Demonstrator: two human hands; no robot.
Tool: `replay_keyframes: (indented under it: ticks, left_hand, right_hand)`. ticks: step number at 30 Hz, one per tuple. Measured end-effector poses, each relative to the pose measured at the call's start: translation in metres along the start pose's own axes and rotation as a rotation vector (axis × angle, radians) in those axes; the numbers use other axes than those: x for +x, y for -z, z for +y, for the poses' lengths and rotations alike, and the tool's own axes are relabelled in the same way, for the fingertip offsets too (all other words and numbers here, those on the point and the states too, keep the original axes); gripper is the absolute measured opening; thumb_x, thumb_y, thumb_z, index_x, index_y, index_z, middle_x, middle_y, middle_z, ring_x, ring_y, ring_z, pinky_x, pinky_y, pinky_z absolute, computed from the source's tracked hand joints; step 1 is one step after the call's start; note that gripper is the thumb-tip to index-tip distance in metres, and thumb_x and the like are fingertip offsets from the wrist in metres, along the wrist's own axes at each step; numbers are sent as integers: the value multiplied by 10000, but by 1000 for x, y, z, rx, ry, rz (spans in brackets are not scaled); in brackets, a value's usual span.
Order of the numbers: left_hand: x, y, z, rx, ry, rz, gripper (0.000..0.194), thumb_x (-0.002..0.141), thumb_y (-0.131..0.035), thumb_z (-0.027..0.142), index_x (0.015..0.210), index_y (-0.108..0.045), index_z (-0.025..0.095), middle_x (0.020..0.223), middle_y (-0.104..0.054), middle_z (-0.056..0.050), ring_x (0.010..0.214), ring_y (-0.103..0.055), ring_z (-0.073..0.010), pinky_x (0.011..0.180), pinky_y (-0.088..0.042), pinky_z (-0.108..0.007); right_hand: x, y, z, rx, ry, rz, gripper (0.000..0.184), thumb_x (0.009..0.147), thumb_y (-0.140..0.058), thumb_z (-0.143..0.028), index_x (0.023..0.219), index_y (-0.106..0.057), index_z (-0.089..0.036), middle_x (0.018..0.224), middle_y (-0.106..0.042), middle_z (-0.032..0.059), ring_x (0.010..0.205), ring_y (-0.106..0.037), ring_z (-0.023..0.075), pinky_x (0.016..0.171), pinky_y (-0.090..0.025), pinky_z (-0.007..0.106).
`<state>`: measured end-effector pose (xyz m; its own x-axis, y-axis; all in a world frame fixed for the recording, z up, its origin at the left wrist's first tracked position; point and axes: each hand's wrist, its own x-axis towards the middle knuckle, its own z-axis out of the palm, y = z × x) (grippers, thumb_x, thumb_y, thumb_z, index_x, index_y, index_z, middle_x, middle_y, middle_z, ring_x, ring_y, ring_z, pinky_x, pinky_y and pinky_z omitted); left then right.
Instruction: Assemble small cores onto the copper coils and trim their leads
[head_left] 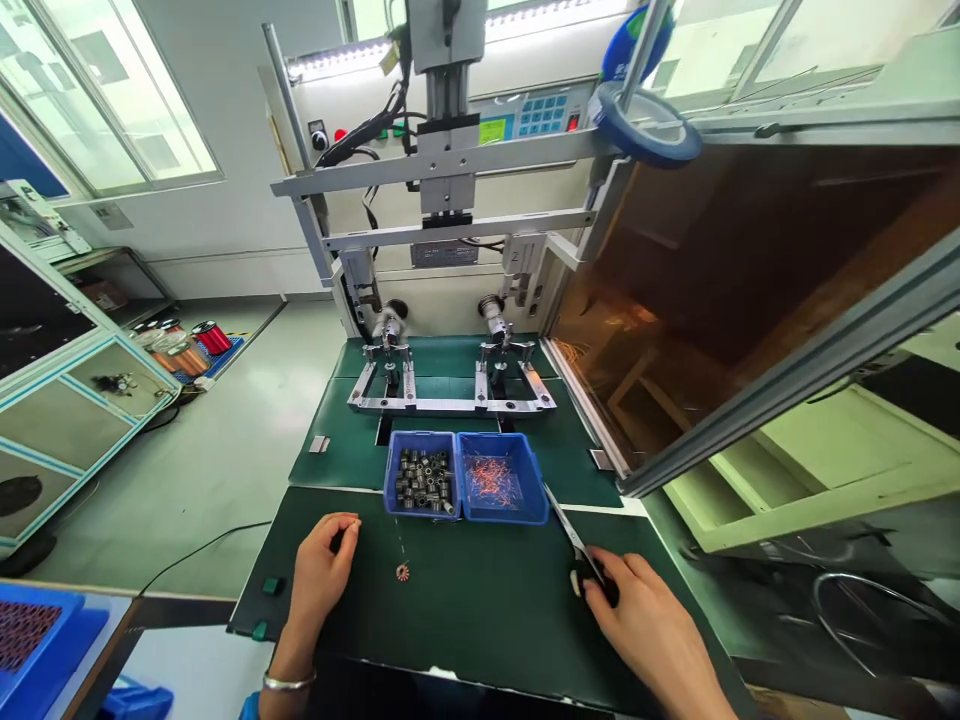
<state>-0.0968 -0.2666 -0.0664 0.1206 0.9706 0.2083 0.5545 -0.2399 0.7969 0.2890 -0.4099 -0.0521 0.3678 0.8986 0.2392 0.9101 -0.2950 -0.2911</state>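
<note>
Right hand (649, 615) on scissors (570, 535); metal block (523, 262) marked "2".

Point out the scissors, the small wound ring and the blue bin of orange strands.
Scissors (569, 529): head view, on the blades.
Small wound ring (403, 576): head view, on its windings.
Blue bin of orange strands (505, 516): head view, on its front wall.

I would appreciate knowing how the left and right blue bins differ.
The left bin holds chunky, grey cylindrical parts; the right bin holds thin orange strands.
The left bin's floor is mostly covered; the right bin's shows bare blue around the strands.
Both are blue, open-topped and side by side on the green surface.
</note>
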Motion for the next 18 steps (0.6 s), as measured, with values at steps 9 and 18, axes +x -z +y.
replay_keyframes:
  ticks: [9,18]
  left_hand:
    - [-7,-9,-17,91,-147,129,128,954,-539,318,1015,-640,269,1077,-617,46,1077,-549,-143,988,-403,-379]
    - [-53,-18,62,-961,437,-459,649,865,-665,530,1252,-458,52,1118,-559,-187,824,-575,-159,759,-504,-326]
  right_hand:
    - [-12,-56,-167,507,260,-313,390,824,-630,-319,1184,-605,-169,1076,-547,73,1031,-448,225,918,-373,424]
    - [3,-23,-177,1030,358,-535,175,857,-652,-385,994,-681,-279,1171,-492,54,1183,-392,194,1015,-359,371]
